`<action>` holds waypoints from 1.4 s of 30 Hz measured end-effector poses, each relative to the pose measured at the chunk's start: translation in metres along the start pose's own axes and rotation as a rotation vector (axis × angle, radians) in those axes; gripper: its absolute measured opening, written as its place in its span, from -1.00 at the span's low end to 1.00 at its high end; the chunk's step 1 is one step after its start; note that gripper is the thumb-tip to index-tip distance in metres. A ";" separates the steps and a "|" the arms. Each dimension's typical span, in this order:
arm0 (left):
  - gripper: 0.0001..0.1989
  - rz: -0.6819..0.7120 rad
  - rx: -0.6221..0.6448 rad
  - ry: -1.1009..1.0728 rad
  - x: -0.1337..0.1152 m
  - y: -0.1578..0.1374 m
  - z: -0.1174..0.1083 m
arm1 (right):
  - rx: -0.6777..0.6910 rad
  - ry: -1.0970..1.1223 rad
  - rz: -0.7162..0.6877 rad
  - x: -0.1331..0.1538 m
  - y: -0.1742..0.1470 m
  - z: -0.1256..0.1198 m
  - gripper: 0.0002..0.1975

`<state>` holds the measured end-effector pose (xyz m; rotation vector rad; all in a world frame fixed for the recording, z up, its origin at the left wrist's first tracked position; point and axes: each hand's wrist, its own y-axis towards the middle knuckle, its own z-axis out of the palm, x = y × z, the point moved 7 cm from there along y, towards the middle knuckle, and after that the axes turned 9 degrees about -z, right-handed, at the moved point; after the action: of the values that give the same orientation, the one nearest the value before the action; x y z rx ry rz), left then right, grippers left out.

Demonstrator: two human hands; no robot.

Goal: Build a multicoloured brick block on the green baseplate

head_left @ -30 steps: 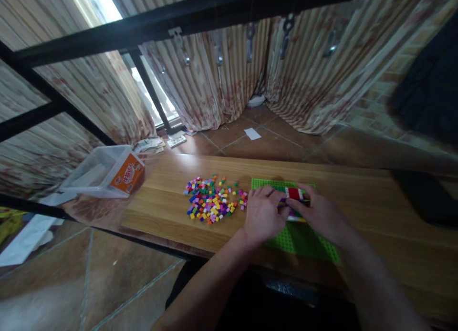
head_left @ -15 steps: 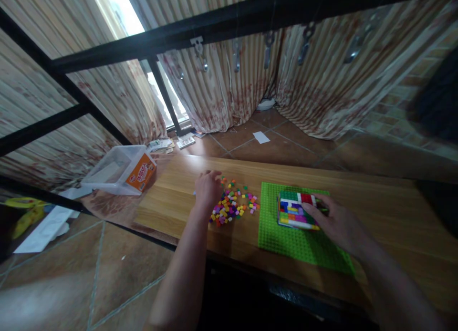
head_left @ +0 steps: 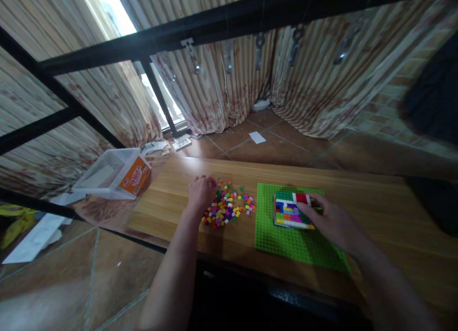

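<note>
Loose building bricks (head_left: 225,209) in many colours lie in a heap on the wooden table (head_left: 161,197). At the heap's far left edge is my left hand (head_left: 201,193), its fingers curled together. A small purplish building brick (head_left: 213,184) shows at those fingertips, mostly hidden. To the right lies a green studded baseplate (head_left: 265,226). A rectangular block of multicoloured building bricks (head_left: 289,212) is over the baseplate; whether it is attached cannot be seen. My right hand (head_left: 331,221) grips the block's right end, thumb on top and fingers behind.
A clear plastic box (head_left: 110,176) with an orange label stands left of the table. Papers (head_left: 155,147) lie behind it. A dark metal frame (head_left: 157,41) with hanging metal hooks crosses above, before striped curtains (head_left: 222,97). A dark object (head_left: 431,202) lies at the table's right.
My left hand's fingers have drawn in from a looser, stretched pose at the heap's edge. The right hand keeps its grip on the block. The whole view has shifted slightly.
</note>
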<state>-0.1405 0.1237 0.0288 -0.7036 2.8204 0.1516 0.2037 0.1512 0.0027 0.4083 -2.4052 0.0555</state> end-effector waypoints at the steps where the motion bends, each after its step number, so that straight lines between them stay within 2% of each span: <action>1: -0.83 -0.004 0.000 -0.040 0.000 0.000 -0.002 | -0.009 0.000 -0.007 0.000 0.000 0.000 -0.46; 4: -0.88 0.010 0.075 -0.286 -0.005 -0.002 -0.005 | -0.098 0.019 0.015 0.003 0.000 -0.009 -0.47; 7: -0.91 0.152 0.246 -0.648 -0.028 -0.014 -0.001 | -0.331 0.118 0.017 0.021 -0.004 -0.027 -0.53; 9: -0.87 0.260 0.339 -0.846 -0.047 -0.029 -0.001 | -0.446 0.280 -0.052 0.041 -0.007 -0.031 -0.62; 12: -0.82 0.357 0.466 -1.046 -0.074 -0.053 0.000 | -0.340 0.579 -0.163 0.074 -0.006 -0.009 -0.70; 16: -0.81 0.393 0.541 -1.117 -0.094 -0.074 0.002 | -0.202 0.738 -0.216 0.099 -0.005 0.021 -0.79; 19: -0.80 0.382 0.547 -1.142 -0.097 -0.078 0.002 | -0.153 0.769 -0.200 0.106 -0.004 0.029 -0.84; 26: -0.73 0.314 0.616 -1.218 -0.086 -0.078 -0.002 | -0.018 0.926 -0.101 0.113 -0.003 0.040 -0.78; 29: -0.74 0.262 0.619 -1.255 -0.073 -0.071 -0.003 | 0.019 0.815 -0.112 0.115 -0.004 0.051 -0.81; 33: -0.74 0.149 0.499 -1.302 -0.051 -0.057 -0.005 | 0.032 0.255 -0.219 0.121 -0.008 0.068 -0.87; 36: -0.76 0.153 0.496 -1.267 -0.049 -0.055 0.000 | 0.103 -0.037 -0.265 0.128 -0.010 0.087 -0.79; 39: -0.80 0.202 0.522 -1.225 -0.056 -0.059 0.004 | 0.129 -0.092 -0.281 0.134 -0.009 0.098 -0.74; 42: -0.80 0.219 0.510 -1.223 -0.061 -0.059 0.005 | 0.089 -0.073 -0.272 0.139 -0.008 0.096 -0.68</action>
<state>-0.0595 0.0997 0.0361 -0.0759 1.6228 -0.0883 0.0465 0.0912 0.0183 0.7874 -2.4023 0.0259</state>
